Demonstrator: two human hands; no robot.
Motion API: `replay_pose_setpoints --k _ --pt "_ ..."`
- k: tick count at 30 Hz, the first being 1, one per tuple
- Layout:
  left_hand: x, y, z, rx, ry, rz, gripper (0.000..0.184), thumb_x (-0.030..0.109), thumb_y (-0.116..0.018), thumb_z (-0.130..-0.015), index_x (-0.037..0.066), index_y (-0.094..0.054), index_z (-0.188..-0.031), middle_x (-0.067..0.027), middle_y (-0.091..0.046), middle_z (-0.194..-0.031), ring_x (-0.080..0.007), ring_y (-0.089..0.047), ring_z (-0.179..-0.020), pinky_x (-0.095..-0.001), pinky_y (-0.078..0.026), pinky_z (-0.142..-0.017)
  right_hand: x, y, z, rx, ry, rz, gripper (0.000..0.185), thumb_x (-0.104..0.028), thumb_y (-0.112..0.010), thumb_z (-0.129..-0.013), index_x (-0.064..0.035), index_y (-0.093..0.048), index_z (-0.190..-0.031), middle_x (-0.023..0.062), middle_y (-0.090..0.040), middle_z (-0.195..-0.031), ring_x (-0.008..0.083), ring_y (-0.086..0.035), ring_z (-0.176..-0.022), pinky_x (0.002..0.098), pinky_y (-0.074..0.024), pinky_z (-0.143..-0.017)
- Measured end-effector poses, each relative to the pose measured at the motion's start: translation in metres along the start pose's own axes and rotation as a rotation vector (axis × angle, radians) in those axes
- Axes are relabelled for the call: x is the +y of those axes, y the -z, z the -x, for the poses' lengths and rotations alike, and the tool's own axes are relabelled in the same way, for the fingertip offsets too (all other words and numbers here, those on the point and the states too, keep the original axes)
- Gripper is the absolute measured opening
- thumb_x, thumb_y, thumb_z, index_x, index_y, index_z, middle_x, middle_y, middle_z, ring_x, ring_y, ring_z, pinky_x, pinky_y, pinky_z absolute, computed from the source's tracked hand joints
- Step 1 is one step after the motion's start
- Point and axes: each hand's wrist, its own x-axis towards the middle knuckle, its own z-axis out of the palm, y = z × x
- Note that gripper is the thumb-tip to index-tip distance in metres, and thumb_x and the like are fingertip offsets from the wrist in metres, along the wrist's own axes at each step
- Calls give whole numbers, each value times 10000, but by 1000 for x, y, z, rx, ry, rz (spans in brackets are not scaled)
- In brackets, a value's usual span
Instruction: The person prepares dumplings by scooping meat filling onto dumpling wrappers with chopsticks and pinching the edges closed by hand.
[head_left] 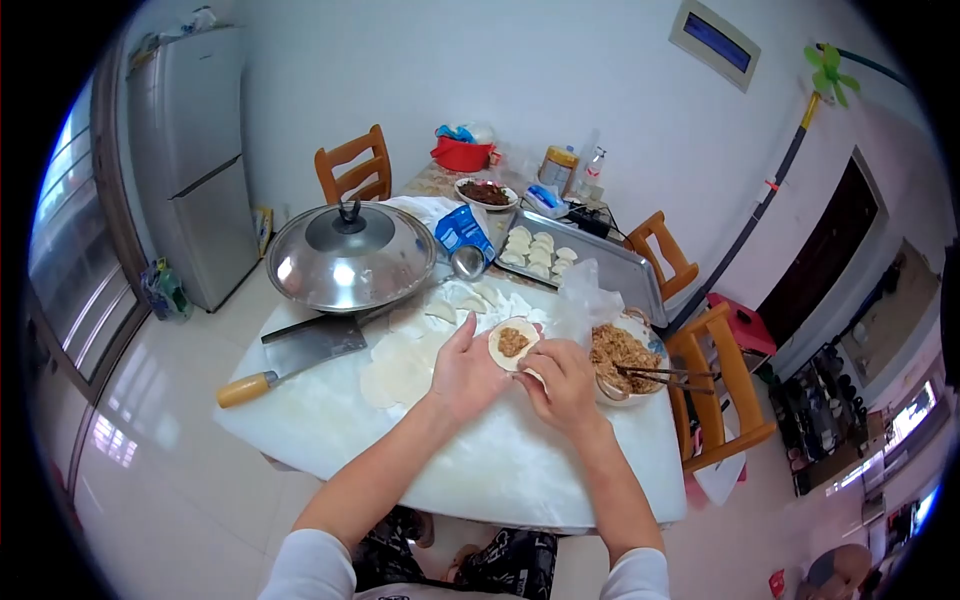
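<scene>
A round dumpling wrapper (513,325) with a lump of brown filling (513,343) at its middle lies on the fingers of my left hand (468,373), which supports it from below, thumb raised. The fingers of my right hand (562,380) pinch the wrapper's near right edge. The wrapper is still unfolded. To the right, a bowl (657,345) of minced filling has chopsticks (668,376) resting in it. Flat dough wrappers (398,368) lie on the floured table to the left of my hands, with a few folded dumplings (462,297) beyond them.
On the left are a cleaver (318,345) and a wok with a metal lid (350,255). A tray (620,272) with rows of dumplings (538,248), a blue bag (463,232), a ladle (468,263) and a clear plastic bag (588,302) lie farther back. Wooden chairs (720,390) surround the table.
</scene>
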Motion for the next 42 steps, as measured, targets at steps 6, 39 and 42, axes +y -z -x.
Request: replay_pose_setpoints --k 6,39,42 --pt "-10 2 -1 35 26 -69 692 457 -301 -980 -100 -251 -1388 -260 -345 -1424 -356 -346 -1329 -448 -252 -1123 3 -1 22 63 62 135 247 -60 -738 -656 -88 -633 -878 59 -594 -921 258 -601 -841 368 -491 -699" --pt "-31 -5 7 131 60 -874 531 128 -632 -886 15 -402 -1350 -61 -529 -1244 -161 -524 -1143 -325 -430 -997 3 7 24 287 -316 -99 167 -109 -682 -717 -68 -639 -873 86 -559 -954 285 -535 -883 382 -440 -778" --pt "-31 -1 5 124 53 -887 545 122 -618 -894 9 -377 -1369 -72 -512 -1269 -170 -513 -1160 -332 -426 -1002 5 6 25 280 -328 -159 130 -106 -679 -727 -64 -639 -843 86 -565 -939 282 -537 -880 377 -442 -771"
